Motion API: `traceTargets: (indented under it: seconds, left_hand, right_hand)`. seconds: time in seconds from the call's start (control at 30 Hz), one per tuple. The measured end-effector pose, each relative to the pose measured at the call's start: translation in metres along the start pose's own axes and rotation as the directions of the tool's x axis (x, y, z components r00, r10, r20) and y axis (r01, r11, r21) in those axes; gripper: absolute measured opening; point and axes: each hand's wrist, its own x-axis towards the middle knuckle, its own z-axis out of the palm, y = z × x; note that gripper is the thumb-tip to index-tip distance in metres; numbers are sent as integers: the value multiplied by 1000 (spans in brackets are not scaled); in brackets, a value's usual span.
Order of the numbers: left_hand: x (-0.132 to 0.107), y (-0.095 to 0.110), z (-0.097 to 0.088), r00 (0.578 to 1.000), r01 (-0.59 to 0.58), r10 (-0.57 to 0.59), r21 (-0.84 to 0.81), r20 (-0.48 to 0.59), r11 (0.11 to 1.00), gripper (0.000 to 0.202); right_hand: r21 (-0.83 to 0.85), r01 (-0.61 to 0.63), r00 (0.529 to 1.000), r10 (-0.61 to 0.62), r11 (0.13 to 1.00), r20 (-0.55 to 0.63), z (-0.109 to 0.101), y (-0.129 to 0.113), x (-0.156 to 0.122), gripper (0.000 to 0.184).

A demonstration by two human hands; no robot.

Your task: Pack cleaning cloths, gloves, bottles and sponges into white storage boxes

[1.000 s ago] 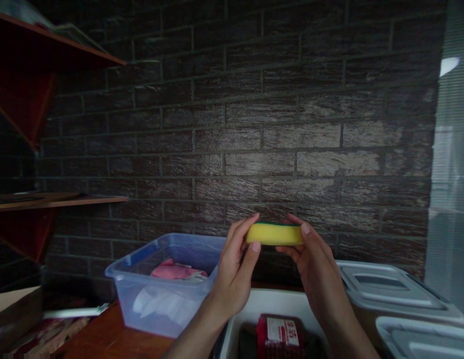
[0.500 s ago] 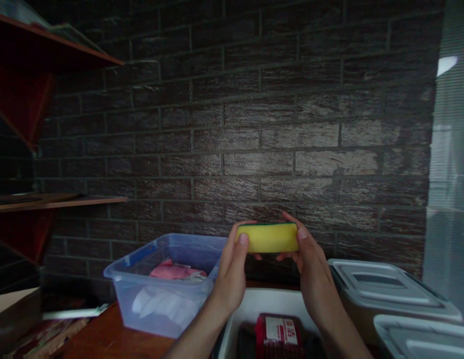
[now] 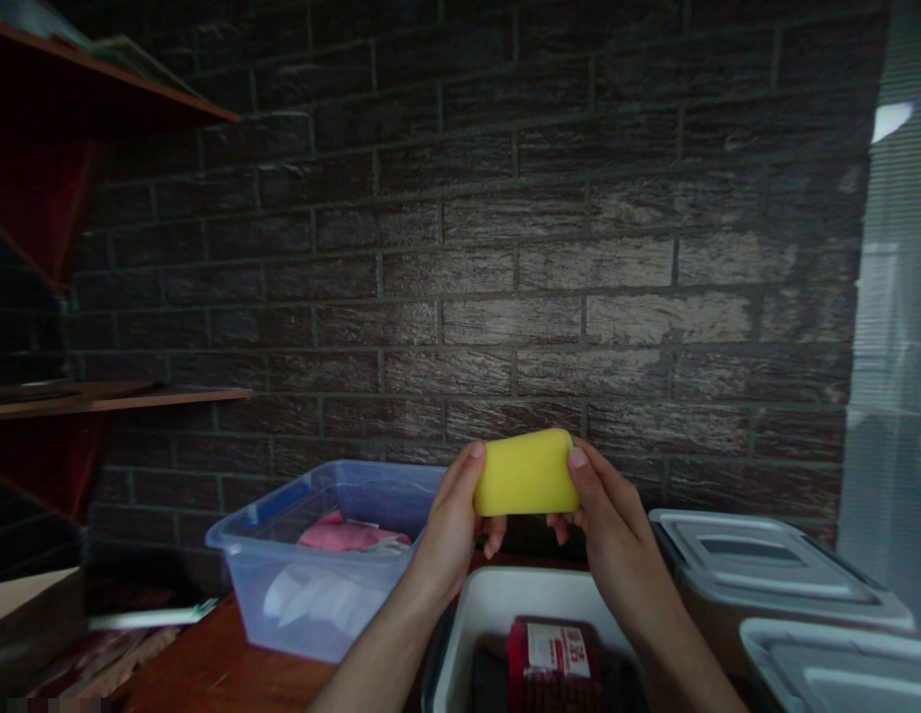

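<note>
Both hands hold a yellow sponge (image 3: pixel 526 472) up in front of the dark brick wall. Its broad yellow face is turned toward me. My left hand (image 3: pixel 451 532) grips its left end, thumb on the front edge and fingers curled behind. At the sponge's right end my right hand (image 3: pixel 607 530) pinches it the same way. Directly below the hands stands a white bin (image 3: pixel 497 604) with a red labelled packet (image 3: pixel 551 659) inside.
A clear blue-tinted plastic tub (image 3: pixel 312 574) with pink and white cloths stands at left on the wooden table (image 3: pixel 215 668). Two grey lidded boxes (image 3: pixel 765 579) sit at right. Wooden shelves (image 3: pixel 111 396) jut from the left wall. A pale curtain (image 3: pixel 891 327) hangs at far right.
The sponge has been rotated in my hands: the thin yellow edge with the green scrub layer on top gave way to the full yellow face. Both hands shifted slightly left.
</note>
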Motion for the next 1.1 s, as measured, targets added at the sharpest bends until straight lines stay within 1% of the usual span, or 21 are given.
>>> traceTargets:
  seconds: [0.17,0.27,0.33,0.43,0.63,0.73,0.8,0.9,0.97,1.03,1.07,1.1]
  left_hand:
    - [4,7,1,998,23,-11,-171,66,985,45]
    - [7,9,-3,994,29,-3,-237,110,971,42]
    - [9,10,-6,993,30,5,-284,120,958,37]
    - [11,10,-9,994,49,-11,-338,112,940,32]
    - [11,13,-8,993,90,-52,-380,109,921,33]
    - [11,13,-8,995,75,-42,-376,93,924,33]
    - [10,13,-7,998,25,-2,-356,63,934,32]
    - [9,11,-5,993,-117,115,-320,-25,940,29]
    - [7,10,-3,974,-226,215,-271,-67,936,25]
    - [2,10,0,952,-306,298,-192,-68,933,21]
    - [-1,10,2,947,-321,314,-154,-66,935,19]
    - [-4,11,3,950,-312,305,-125,-68,942,19]
  right_hand:
    - [-182,110,993,-103,977,50,-1,-2,-5,52]
    - [-181,222,970,-198,958,144,3,-7,-10,43]
    - [-165,272,946,-232,948,227,5,-11,-12,40]
    - [-115,268,931,-226,957,287,8,-13,-13,39]
    - [114,126,960,-151,985,237,7,0,-10,39]
    - [154,96,970,-127,983,205,7,4,-8,38]
    - [145,93,978,-118,985,174,8,4,-7,37]
    - [120,81,989,-94,990,115,8,3,-5,39]
    - [112,65,996,-71,992,53,8,4,-3,42]
    - [118,42,999,-43,992,6,8,5,-2,46]
    - [123,31,1000,-31,992,-7,8,5,-2,48]
    - [125,24,1000,-22,992,-16,8,5,-1,49]
